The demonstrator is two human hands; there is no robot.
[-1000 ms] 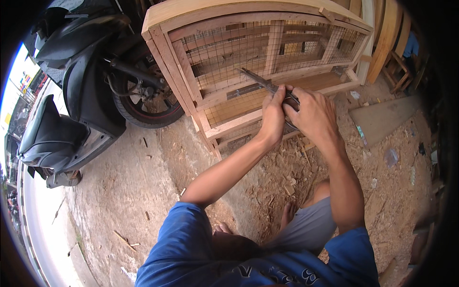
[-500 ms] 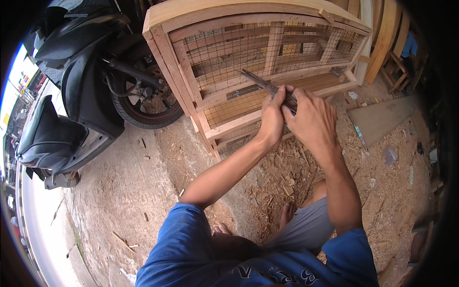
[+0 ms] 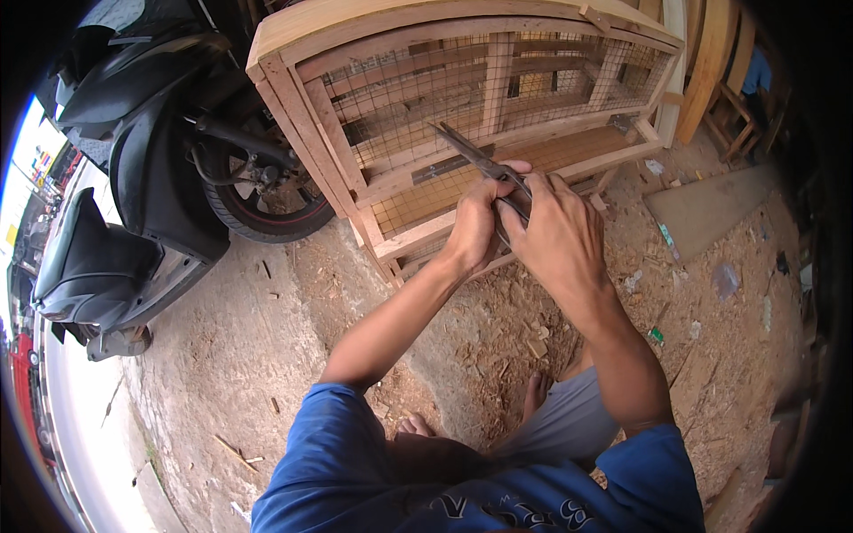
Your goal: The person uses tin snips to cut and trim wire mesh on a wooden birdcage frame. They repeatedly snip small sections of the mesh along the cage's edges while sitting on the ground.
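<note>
Dark metal shears (image 3: 475,153) are held out before me, with their long blades pointing up and left toward the wire mesh of a wooden frame cage (image 3: 391,240). My left hand (image 3: 474,224) is closed around them near the pivot. Their handles sit in my right hand (image 3: 562,233), whose fingers are wrapped round them and partly hide them. Behind the blades, the wire mesh (image 3: 426,98) is stretched across the cage's front. Whether the tips touch the mesh I cannot tell. A dark metal strip (image 3: 442,169) lies along the cage's lower rail.
A black motor scooter (image 3: 133,195) stands close on the left, its front wheel (image 3: 267,191) beside the cage. Wood shavings (image 3: 506,338) litter the ground. A flat board (image 3: 706,218) lies on the right, near curved planks (image 3: 706,80). A road (image 3: 80,400) runs along the far left.
Both hands and the shears have shifted slightly left and down, and the handles now show more apart between my hands. A red vehicle has come into view on the road.
</note>
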